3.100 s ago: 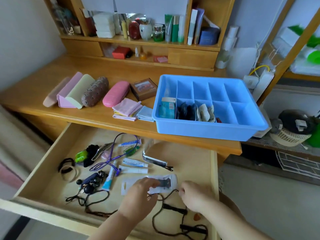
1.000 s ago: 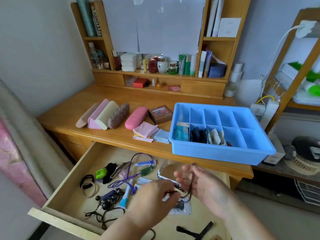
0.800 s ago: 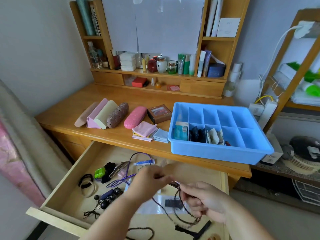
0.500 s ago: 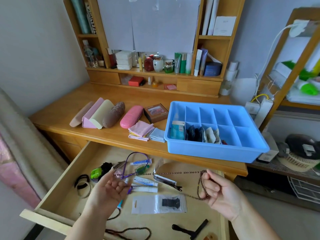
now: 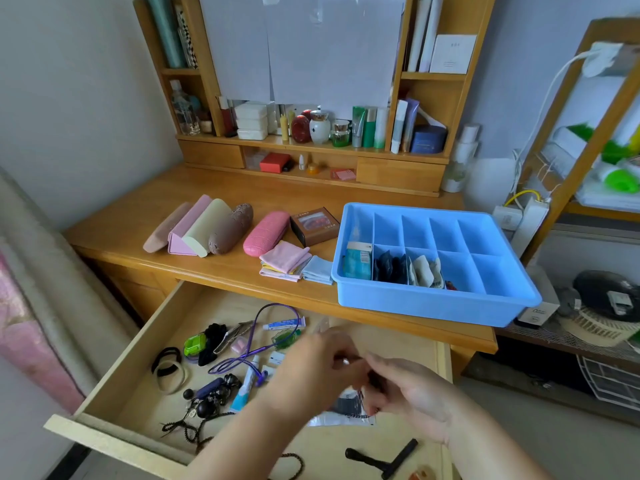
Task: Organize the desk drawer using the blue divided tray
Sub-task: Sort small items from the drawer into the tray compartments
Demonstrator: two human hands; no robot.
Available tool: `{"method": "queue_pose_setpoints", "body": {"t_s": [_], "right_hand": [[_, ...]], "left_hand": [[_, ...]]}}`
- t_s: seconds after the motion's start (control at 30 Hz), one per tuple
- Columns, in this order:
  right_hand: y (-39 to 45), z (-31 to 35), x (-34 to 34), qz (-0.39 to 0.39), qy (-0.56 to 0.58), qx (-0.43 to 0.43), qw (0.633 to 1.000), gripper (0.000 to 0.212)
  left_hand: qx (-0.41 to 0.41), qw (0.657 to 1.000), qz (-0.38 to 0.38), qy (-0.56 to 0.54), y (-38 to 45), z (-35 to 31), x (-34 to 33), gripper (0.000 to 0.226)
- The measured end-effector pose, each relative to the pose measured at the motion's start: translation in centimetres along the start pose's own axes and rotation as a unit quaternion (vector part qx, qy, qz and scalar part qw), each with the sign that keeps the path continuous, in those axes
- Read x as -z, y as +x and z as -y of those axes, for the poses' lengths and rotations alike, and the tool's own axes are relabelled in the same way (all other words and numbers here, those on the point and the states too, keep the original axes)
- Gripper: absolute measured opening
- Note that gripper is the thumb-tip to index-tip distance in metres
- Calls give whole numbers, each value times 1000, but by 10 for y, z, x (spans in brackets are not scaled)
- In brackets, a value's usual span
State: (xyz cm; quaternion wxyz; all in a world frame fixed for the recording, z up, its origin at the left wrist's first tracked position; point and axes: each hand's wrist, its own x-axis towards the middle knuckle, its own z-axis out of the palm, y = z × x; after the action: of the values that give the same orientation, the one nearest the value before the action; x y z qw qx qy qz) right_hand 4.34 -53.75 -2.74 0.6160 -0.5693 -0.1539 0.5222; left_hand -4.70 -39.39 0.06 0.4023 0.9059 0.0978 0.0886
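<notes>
Both hands met above the open drawer (image 5: 138,362), fingers curled inward. The left hand (image 5: 311,372) and right hand (image 5: 412,396) pinched a dark beaded cord (image 5: 360,415) between them; motion blur hid most of it, and only a short run showed under the fingers, so the exact hold was hard to make out. A clear packet (image 5: 332,419) lay just beneath the hands, largely covered. Left of the grip sat hair ties (image 5: 169,367), a purple cable (image 5: 256,341) and small tubes (image 5: 284,323). Beyond the hands, up and to the right on the wooden desk (image 5: 145,216), stood the blue divided tray (image 5: 433,306), its near compartments partly filled. Glasses cases (image 5: 266,233) lay farther left.
</notes>
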Motion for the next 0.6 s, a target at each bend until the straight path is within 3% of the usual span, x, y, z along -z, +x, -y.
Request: {"method": "queue_pose_setpoints", "body": {"t_s": [0.07,0.13,0.2,0.3,0.33,0.4,0.43,0.47,0.5,0.53,0.57,0.6], "right_hand": [[-5,2,9,-14,63,0,998,27],[-9,3,19,-51,168,0,985,26],[-10,1,27,-84,279,-14,956,26],[-6,-8,27,-119,359,-12,926,22],[-3,-11,24,-124,373,-2,919,21],[2,-15,17,-138,409,22,902,19],[4,-14,14,-145,422,35,894,15],[6,-13,12,-149,431,50,888,11],[7,-12,11,-147,433,67,887,9],[8,-10,12,-135,426,85,891,11],[8,-8,11,-115,402,100,903,14],[9,-6,10,-90,364,109,921,18]], "left_hand": [[96,994,-13,-56,6,21,8,30],[213,954,18,-210,0,48,15,30],[285,851,-17,-441,-13,73,17,30],[278,667,-136,-678,-30,91,9,27],[256,630,-152,-717,-33,89,5,26],[223,601,-167,-749,-33,79,-5,22],[233,603,-172,-743,-32,72,-10,20],[250,632,-178,-711,-31,65,-13,19],[265,700,-184,-637,-30,58,-14,20],[257,804,-173,-508,-29,53,-14,21],[215,909,-144,-326,-29,47,-14,21],[140,975,-98,-140,-30,39,-13,19]]}}
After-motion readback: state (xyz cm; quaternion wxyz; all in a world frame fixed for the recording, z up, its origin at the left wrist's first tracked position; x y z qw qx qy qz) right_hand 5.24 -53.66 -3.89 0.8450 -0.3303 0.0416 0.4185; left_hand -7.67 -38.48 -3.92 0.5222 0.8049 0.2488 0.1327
